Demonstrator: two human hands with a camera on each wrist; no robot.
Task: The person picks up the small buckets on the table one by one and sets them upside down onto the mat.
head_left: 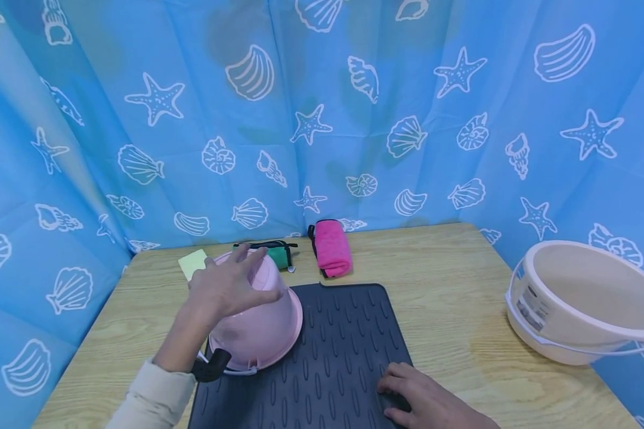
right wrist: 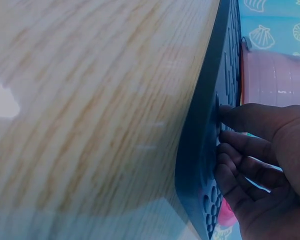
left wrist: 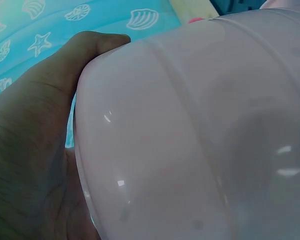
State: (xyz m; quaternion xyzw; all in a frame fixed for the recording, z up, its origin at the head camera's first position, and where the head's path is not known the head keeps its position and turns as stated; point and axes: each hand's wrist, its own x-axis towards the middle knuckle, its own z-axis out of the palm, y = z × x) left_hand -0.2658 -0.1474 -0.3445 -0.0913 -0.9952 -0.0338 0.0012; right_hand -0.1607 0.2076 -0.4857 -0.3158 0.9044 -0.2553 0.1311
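Observation:
A pink bucket [head_left: 257, 330] stands upside down on the left part of a black ridged mat [head_left: 349, 357], its white handle by the near side of the rim. My left hand [head_left: 220, 286] spreads over the upturned base and grips it. In the left wrist view the thumb lies over the edge of the bucket's bottom [left wrist: 140, 125], and the other fingers are mostly hidden behind it. My right hand [head_left: 421, 396] rests with loosely bent fingers on the mat near its right edge. The right wrist view shows those fingertips [right wrist: 230, 172] touching the mat's surface.
A large beige bucket [head_left: 536, 322] with a handle stands at the right table edge. At the back lie a rolled pink cloth [head_left: 333, 247], a green cloth [head_left: 279, 256] with black trim and a pale yellow square [head_left: 193, 262]. A blue shell-print curtain [head_left: 322, 119] hangs behind.

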